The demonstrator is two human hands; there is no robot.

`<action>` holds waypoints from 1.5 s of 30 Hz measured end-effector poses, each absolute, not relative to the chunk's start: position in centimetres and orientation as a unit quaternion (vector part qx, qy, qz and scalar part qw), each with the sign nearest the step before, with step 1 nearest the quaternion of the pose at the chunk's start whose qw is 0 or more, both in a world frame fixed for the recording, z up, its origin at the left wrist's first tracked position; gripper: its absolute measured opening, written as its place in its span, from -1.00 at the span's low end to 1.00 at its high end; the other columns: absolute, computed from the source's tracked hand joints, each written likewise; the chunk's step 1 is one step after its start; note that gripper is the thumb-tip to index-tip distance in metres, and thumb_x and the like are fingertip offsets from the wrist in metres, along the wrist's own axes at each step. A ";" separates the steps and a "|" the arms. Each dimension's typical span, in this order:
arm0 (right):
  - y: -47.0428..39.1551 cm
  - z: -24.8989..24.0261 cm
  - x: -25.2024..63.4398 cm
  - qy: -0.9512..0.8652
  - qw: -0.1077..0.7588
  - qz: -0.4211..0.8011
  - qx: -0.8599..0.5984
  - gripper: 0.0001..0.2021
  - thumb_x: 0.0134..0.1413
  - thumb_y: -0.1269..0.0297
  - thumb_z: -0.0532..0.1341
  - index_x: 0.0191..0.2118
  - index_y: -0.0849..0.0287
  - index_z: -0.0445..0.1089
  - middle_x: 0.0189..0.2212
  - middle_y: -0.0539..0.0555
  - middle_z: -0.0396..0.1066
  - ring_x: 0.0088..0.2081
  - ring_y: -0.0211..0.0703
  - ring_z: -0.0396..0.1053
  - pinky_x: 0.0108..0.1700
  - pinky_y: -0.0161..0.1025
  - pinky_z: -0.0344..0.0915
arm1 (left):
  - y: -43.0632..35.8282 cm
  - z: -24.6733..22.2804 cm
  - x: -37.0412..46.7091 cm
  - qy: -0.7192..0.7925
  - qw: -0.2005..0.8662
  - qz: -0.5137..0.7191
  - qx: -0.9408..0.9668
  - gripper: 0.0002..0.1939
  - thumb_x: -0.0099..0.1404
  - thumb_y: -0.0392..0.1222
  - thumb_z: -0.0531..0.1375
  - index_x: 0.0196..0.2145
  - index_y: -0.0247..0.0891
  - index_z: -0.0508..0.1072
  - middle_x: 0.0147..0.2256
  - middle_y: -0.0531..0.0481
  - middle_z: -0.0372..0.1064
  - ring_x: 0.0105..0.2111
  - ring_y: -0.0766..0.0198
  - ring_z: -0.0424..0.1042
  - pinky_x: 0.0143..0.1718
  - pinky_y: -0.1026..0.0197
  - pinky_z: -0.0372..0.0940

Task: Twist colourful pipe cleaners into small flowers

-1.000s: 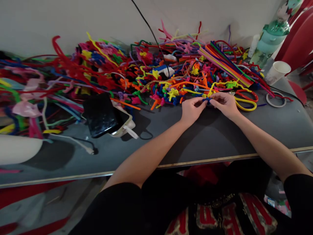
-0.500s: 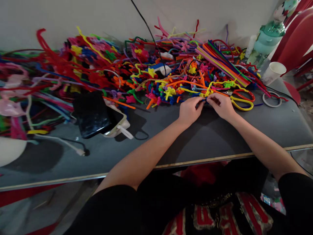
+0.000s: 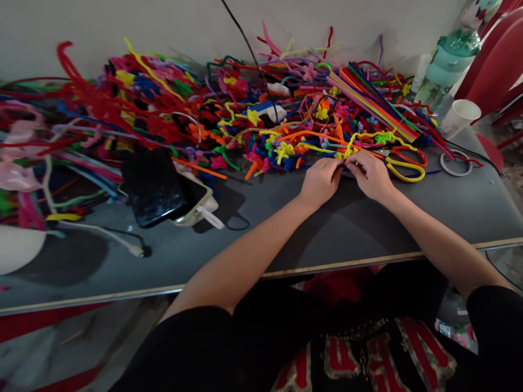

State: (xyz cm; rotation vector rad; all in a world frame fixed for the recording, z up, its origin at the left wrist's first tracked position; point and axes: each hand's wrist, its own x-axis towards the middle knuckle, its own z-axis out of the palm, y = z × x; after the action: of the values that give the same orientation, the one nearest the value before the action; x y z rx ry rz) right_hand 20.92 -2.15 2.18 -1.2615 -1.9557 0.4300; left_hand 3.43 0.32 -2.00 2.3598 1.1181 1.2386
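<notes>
My left hand and my right hand meet fingertip to fingertip at the front edge of a heap of coloured pipe cleaners. Both are closed in a pinch on something small and dark that I cannot make out. Just behind the fingertips lie a bent yellow pipe cleaner and small flower shapes, one of them yellow. Scissors with red and yellow handles rest right of my right hand.
A black phone-like device lies on a pale case left on the grey table. At the right are a grey ring, a paper cup and a green-capped bottle. A white cable runs at the left.
My hands stay together in nearly the same place, with the fingertips slightly closer. The blue bit seen between them before is now mostly hidden. The view has shifted slightly.
</notes>
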 end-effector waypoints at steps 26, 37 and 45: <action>-0.9 0.1 21.1 -0.630 0.479 0.335 -0.511 -0.69 0.10 0.01 0.26 -0.35 0.18 0.50 -0.48 0.01 0.46 -0.48 -0.28 0.31 -0.39 -0.28 0.28 | 0.6 -1.5 4.1 0.441 0.434 0.509 0.599 -0.66 0.26 0.11 0.26 -0.30 -0.23 0.64 -0.54 -0.01 0.50 -0.56 0.31 0.41 -0.56 0.27 0.30; -0.3 -0.4 21.1 -0.617 0.499 0.345 -0.501 -0.67 0.03 -0.04 0.30 -0.37 0.18 0.50 -0.52 -0.02 0.43 -0.51 -0.31 0.28 -0.42 -0.29 0.27 | 1.3 -1.9 4.1 0.398 0.454 0.514 0.610 -0.63 0.21 0.02 0.31 -0.16 -0.31 0.60 -0.41 -0.05 0.53 -0.47 0.32 0.44 -0.55 0.32 0.30; -0.1 -0.7 21.3 -0.631 0.482 0.320 -0.516 -0.80 0.06 0.15 0.29 -0.32 0.19 0.52 -0.46 0.01 0.49 -0.46 -0.28 0.35 -0.36 -0.26 0.32 | 1.2 -2.0 3.9 0.396 0.418 0.491 0.653 -0.73 0.28 -0.06 0.27 -0.19 -0.30 0.58 -0.43 -0.01 0.51 -0.46 0.32 0.46 -0.40 0.27 0.40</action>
State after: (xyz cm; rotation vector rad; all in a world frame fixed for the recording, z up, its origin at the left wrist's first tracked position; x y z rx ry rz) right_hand 21.34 -0.13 -0.73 -1.2578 -1.5384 0.7799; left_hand 3.93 1.25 -1.96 1.6389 0.9933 1.2321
